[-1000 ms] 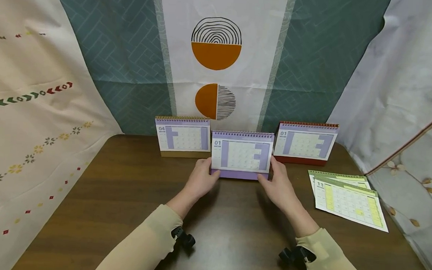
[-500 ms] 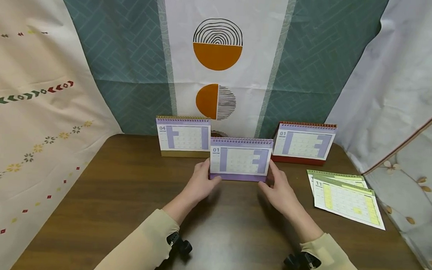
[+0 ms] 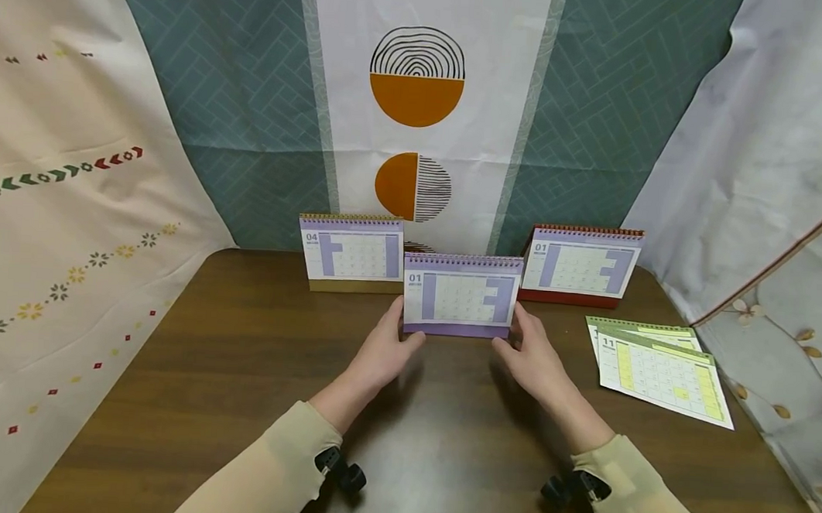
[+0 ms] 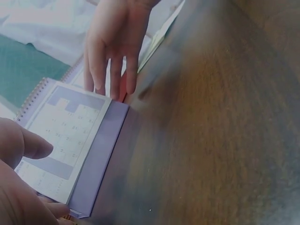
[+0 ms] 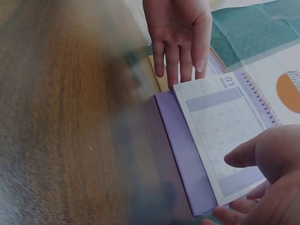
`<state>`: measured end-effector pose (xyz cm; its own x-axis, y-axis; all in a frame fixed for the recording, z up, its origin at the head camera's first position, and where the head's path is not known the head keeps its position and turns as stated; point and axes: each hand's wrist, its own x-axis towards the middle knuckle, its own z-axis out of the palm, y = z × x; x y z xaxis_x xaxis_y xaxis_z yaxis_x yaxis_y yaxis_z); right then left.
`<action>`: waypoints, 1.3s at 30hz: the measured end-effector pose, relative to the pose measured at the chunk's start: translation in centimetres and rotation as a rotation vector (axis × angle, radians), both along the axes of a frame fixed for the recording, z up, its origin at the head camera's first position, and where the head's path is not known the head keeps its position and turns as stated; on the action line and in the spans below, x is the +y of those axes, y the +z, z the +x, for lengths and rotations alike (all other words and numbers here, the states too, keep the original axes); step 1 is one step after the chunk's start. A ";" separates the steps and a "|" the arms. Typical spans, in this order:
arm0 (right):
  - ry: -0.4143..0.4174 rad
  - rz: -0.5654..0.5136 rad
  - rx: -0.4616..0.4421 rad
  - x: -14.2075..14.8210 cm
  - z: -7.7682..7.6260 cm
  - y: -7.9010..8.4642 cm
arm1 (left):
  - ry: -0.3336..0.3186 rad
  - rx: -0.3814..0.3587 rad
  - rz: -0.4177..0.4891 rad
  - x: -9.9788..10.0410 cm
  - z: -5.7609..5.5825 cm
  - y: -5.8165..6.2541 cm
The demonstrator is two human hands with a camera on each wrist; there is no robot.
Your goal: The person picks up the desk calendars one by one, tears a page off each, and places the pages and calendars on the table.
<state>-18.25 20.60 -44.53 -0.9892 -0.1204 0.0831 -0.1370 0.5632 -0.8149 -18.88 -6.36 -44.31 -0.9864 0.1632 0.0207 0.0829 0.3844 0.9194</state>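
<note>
A purple desk calendar (image 3: 461, 298) showing 01 stands on the brown table in the head view, its spiral binding along the top. My left hand (image 3: 384, 348) is at its left side and my right hand (image 3: 531, 352) at its right side. The fingers of both hands lie fairly straight by the side edges. In the left wrist view the thumb (image 4: 37, 144) is held off the page. The right wrist view likewise has the thumb (image 5: 241, 157) apart from the calendar's front, with the left hand's fingers extended at the far edge.
Behind stand a gold-based calendar (image 3: 355, 255) marked 04 on the left and a red-based calendar (image 3: 581, 263) marked 01 on the right. Two green-and-yellow calendars lie overlapped at right, the upper calendar (image 3: 663, 374) reading 11. Cloth drapes (image 3: 250, 124) border the table (image 3: 237, 387).
The purple calendar has come down and slightly nearer, baring a strip of backdrop behind it. Both thumbs have left its front and the hands have loosened at its sides.
</note>
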 end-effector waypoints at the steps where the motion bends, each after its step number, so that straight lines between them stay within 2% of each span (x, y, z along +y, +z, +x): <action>1: 0.000 0.004 0.000 0.0 -0.1 0.0 | 0.001 0.000 0.000 0.0 -0.1 0.0; 9: -0.007 0.058 -0.020 0.1 -1.6 0.4 | 0.017 -0.007 -0.060 0.3 -1.3 0.4; 23: -0.033 0.090 -0.038 0.2 -3.7 0.7 | 0.042 0.054 -0.162 1.4 -3.6 0.4; 31: -0.042 0.113 -0.003 0.3 -5.1 0.4 | 0.053 0.032 -0.167 1.8 -4.9 0.0; 32: -0.045 0.123 0.021 0.6 -5.8 -0.4 | 0.051 0.033 -0.162 1.8 -5.2 -0.1; 34: -0.045 0.133 0.025 0.7 -6.3 -0.7 | 0.052 0.032 -0.150 1.9 -5.4 -0.1; 35: -0.047 0.147 0.050 1.0 -6.9 -1.4 | 0.054 0.036 -0.146 1.9 -5.6 -0.1; 38: -0.050 0.147 0.041 0.9 -7.5 -1.3 | 0.063 0.050 -0.138 2.0 -6.2 -0.1; 39: -0.050 0.137 0.012 0.6 -7.2 -0.5 | 0.065 0.050 -0.136 2.0 -6.3 -0.1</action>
